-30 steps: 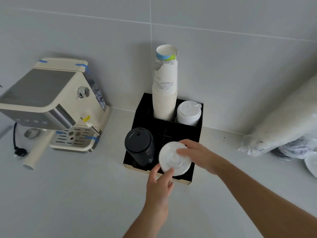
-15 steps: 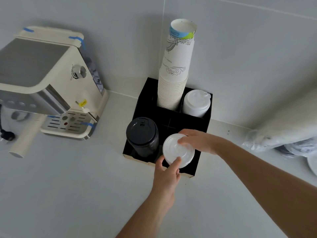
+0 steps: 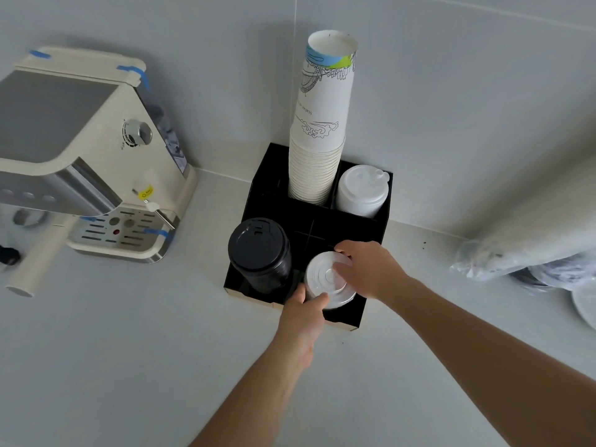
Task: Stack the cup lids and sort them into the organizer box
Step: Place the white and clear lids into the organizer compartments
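A black organizer box (image 3: pixel 375 235) stands against the wall. Its front right compartment holds a stack of clear flat lids (image 3: pixel 324 280). My left hand (image 3: pixel 303 314) grips the stack's near side, and my right hand (image 3: pixel 371 269) holds its far right side and top. A stack of black lids (image 3: pixel 258 250) fills the front left compartment. White domed lids (image 3: pixel 361 191) sit in the back right one, and a tall stack of paper cups (image 3: pixel 321 133) rises from the back middle.
A cream espresso machine (image 3: pixel 84 156) stands to the left on the white counter (image 3: pixel 129 350). A plastic sleeve of white lids (image 3: pixel 529 233) and a bag of dark lids (image 3: pixel 554 275) lie at the right. A white plate edge (image 3: pixel 585 304) shows at far right.
The clear lid stack has sunk lower into the front right compartment with both hands on it. The camera has come closer to the box.
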The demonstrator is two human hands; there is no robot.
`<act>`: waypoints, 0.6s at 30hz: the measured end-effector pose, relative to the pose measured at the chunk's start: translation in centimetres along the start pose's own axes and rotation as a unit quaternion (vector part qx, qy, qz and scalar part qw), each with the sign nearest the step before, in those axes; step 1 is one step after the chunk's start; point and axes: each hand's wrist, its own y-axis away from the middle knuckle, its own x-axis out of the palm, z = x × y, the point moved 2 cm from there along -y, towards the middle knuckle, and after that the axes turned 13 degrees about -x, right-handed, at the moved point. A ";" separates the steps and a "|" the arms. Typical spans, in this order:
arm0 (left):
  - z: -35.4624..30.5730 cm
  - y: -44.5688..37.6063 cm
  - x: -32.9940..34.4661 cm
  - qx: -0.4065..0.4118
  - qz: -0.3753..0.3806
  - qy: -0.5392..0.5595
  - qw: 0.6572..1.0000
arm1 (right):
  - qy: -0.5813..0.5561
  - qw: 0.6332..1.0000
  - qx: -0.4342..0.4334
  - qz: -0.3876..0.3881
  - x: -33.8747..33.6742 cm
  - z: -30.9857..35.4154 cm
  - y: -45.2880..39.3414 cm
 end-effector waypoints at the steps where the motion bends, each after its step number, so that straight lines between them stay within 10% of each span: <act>1: 0.0 -0.1 0.0 0.015 -0.013 -0.024 1.000 | -0.005 1.000 0.000 -0.014 -0.1 0.0 0.3; 18: 0.3 1.2 -0.8 0.027 -0.014 -0.063 0.998 | -0.022 1.000 -0.006 -0.022 -0.8 0.0 4.3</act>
